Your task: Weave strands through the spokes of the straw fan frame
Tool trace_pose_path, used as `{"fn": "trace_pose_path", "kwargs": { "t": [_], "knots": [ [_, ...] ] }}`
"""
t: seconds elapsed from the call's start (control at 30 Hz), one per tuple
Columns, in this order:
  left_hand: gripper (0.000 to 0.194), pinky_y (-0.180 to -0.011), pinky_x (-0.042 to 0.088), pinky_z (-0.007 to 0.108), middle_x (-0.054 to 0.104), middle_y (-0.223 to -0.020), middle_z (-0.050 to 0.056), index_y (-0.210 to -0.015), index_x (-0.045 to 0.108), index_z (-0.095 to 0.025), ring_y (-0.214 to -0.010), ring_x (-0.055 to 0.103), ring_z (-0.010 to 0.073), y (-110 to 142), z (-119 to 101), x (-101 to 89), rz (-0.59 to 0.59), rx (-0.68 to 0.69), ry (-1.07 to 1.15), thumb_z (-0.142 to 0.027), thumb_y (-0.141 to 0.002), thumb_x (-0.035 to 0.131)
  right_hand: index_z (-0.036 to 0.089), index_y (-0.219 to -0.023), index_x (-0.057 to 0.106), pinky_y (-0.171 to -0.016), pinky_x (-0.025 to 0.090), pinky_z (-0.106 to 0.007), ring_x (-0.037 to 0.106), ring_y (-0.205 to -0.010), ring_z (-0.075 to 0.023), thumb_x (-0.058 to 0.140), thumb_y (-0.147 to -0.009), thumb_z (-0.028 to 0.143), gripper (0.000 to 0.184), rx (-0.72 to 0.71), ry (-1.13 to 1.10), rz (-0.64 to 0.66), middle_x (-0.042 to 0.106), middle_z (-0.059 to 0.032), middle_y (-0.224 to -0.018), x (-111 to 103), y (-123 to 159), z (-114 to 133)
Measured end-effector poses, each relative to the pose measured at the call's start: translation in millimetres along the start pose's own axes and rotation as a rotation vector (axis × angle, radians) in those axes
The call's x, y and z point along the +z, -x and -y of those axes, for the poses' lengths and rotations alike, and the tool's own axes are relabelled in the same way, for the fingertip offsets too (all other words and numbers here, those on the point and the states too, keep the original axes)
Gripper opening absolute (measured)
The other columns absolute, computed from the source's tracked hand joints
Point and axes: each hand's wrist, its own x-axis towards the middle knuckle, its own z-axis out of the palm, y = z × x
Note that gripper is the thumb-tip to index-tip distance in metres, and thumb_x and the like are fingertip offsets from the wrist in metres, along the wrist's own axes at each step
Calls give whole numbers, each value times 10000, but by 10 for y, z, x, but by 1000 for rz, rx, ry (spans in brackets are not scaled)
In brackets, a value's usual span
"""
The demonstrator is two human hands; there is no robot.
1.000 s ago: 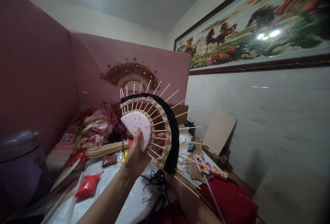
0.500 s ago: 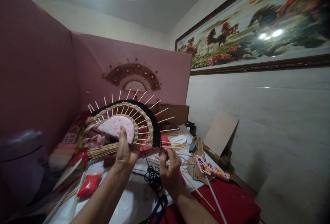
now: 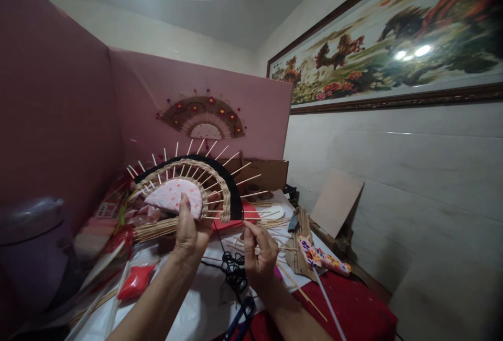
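My left hand (image 3: 189,231) grips a half-made woven fan (image 3: 188,186) by its pink dotted centre piece, thumb on the front. The fan has bare wooden spokes, a ring of tan weave and an outer band of black weave. It is held up over the table, arc upward. My right hand (image 3: 257,254) is just below the fan's right end, fingers pinched on a thin black cord that hangs from the black band. A tangle of black cord (image 3: 233,273) lies on the table between my wrists.
A finished fan (image 3: 202,117) hangs on the pink board behind. A bundle of thin sticks (image 3: 155,229), red packets (image 3: 133,284), a patterned-handle tool (image 3: 322,260), cardboard pieces (image 3: 334,199) and blue-handled scissors (image 3: 239,317) lie on the cluttered table. A large framed painting (image 3: 393,42) fills the right wall.
The fan has swung from standing on its side to arc upward and moved left. My right hand came out from behind it and now pinches the cord below its right end.
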Motion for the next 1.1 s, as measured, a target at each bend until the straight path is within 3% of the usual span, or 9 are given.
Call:
{"fn": "trace_pose_path", "kwargs": {
  "t": [0.17, 0.37, 0.67, 0.9, 1.1],
  "knots": [
    [390, -750, 528, 368, 688, -701, 103, -873, 637, -100, -754, 667, 217, 3, -2, -5, 23, 9, 16, -401, -859, 390, 188, -1063, 569, -705, 494, -317, 612, -778, -170, 447, -824, 103, 281, -16, 22, 3, 654, -65, -866, -13, -6, -4],
    [382, -736, 531, 355, 692, -732, 105, -912, 634, -89, -702, 665, 199, -33, 7, -41, 12, -2, 35, -395, -855, 412, 182, -1034, 582, -611, 477, -292, 584, -656, -153, 435, -833, 123, 256, -8, -13, 42, 614, -44, -734, -16, -13, 12],
    [273, -741, 530, 281, 694, -759, 62, -916, 632, -127, -686, 661, 148, -37, 47, -58, 5, 79, 70, -322, -848, 453, 165, -1189, 517, -612, 477, -279, 613, -662, -156, 400, -851, 142, 359, -36, 57, 111, 645, -51, -726, 17, 1, -15],
    [268, -734, 534, 269, 701, -783, 71, -933, 640, -138, -707, 667, 153, -24, 67, -33, 27, 121, 55, -306, -852, 447, 154, -1172, 534, -608, 475, -276, 618, -634, -153, 401, -861, 166, 338, 79, 82, 67, 674, -80, -829, 7, -7, -19],
    [254, -739, 535, 254, 705, -796, 58, -954, 634, -146, -750, 667, 149, -27, 69, -46, 55, 142, 39, -313, -841, 479, 143, -1141, 552, -581, 450, -256, 579, -566, -131, 385, -868, 164, 321, 88, 21, 95, 612, -21, -627, 6, -5, 7]
  ]
}}
